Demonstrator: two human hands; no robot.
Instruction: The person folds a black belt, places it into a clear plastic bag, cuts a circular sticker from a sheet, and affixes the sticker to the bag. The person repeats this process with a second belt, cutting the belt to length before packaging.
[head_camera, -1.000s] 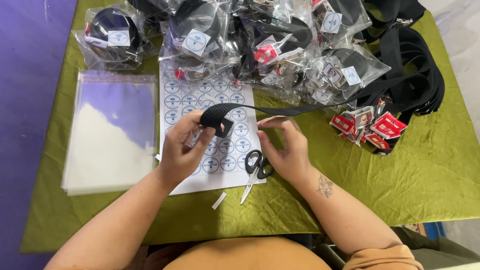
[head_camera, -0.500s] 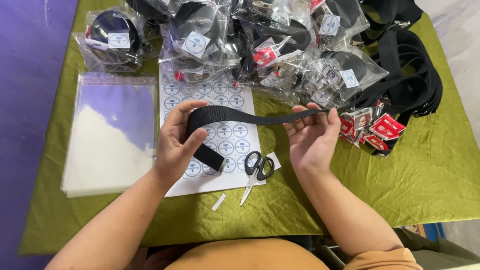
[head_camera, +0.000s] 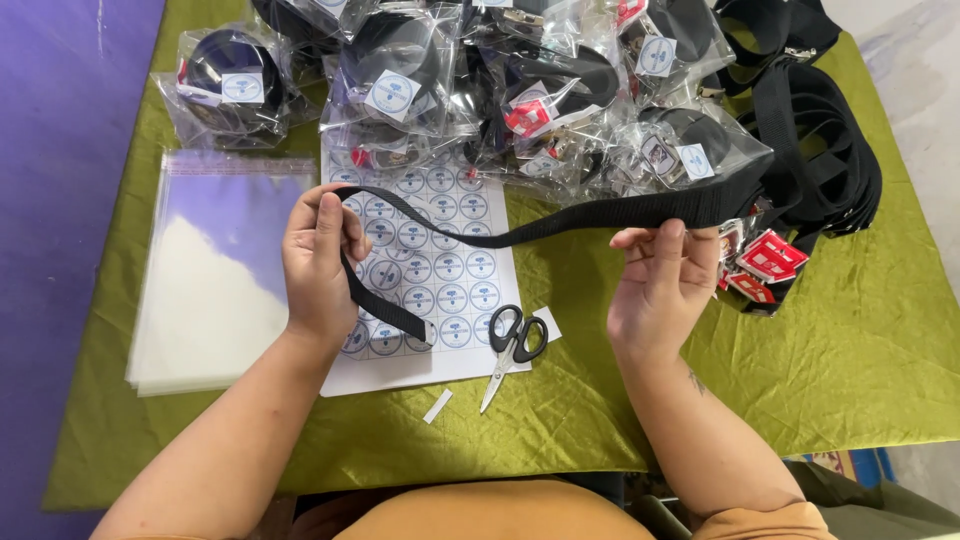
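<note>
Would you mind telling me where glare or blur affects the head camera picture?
Head view: daylight glints off the bagged straps and whitens the clear bag stack; the left hand, right hand, black strap and scissors look sharp, with soft shadows.

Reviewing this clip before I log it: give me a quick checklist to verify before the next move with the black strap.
1. Left hand grips black strap: ok.
2. Right hand pinches the strap: ok.
3. Strap between the hands free of twists: cannot tell.
4. Scissors lie apart from both hands: ok.
5. Strap's loose end off the sticker sheet: not ok, it rests there.
6. Stack of clear bags within reach: ok.
</note>
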